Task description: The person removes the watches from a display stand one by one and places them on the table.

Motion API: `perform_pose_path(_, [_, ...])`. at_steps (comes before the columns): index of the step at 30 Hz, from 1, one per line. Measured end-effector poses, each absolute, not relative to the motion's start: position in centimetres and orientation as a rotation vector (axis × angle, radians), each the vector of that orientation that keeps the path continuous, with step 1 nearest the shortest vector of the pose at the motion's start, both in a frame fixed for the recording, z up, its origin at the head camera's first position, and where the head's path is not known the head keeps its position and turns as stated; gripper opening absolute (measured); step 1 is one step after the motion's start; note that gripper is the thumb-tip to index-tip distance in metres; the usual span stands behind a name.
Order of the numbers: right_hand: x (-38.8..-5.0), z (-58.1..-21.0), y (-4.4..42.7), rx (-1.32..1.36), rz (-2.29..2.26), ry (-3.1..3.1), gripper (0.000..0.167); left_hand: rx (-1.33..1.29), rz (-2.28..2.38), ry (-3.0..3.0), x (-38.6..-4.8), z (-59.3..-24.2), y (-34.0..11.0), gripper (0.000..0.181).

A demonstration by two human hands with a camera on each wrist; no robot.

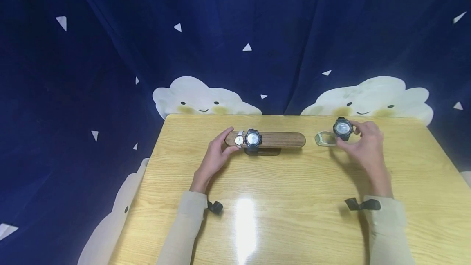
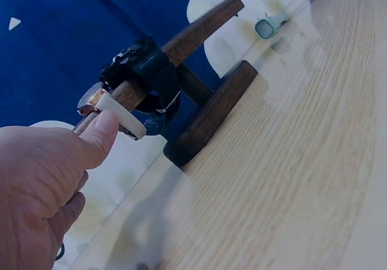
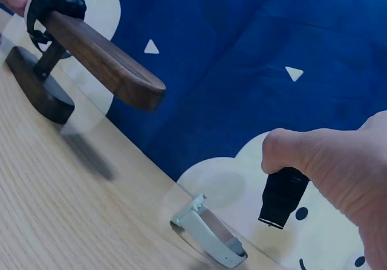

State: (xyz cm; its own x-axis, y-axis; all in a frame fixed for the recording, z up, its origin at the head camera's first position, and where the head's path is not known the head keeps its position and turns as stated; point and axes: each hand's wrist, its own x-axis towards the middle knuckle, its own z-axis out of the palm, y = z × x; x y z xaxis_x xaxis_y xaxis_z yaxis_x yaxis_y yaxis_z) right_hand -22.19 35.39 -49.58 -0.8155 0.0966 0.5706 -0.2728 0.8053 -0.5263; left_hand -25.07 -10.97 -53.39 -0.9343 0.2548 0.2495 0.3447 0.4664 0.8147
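A wooden watch stand, a round-ended bar on a low base, stands near the table's back edge. On its left part sit a small round watch with a white strap and a black chunky watch, side by side. My left hand grips the bar's left end, its thumb against the white strap in the left wrist view. At the right, my right hand pinches another black watch by its side, face up, above the table. Just left of it, a pale green watch lies on the table.
The light wood table ends at a dark blue curtain printed with white triangles and clouds. Black straps are at both wrists. The stand's bar juts out above its base toward the right.
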Motion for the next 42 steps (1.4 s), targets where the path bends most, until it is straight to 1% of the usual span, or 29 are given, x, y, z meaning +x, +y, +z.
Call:
perform_pose_path(13, [-21.9,-49.6,36.1,0.045,0.802,-2.441,0.065,-0.527,-1.484,-2.613,-25.1,-53.4,-10.9,0.073])
perform_pose_path(25, [-22.1,-50.7,37.0,0.012,0.787,-2.451,0.070,-0.514,-1.477,-2.611,-25.0,-53.4,-10.9,0.075])
perform_pose_path(42, [-22.0,-51.7,38.2,-0.069,0.756,-2.560,0.070,-0.525,-1.464,-2.618,-25.1,-53.5,-10.9,0.074])
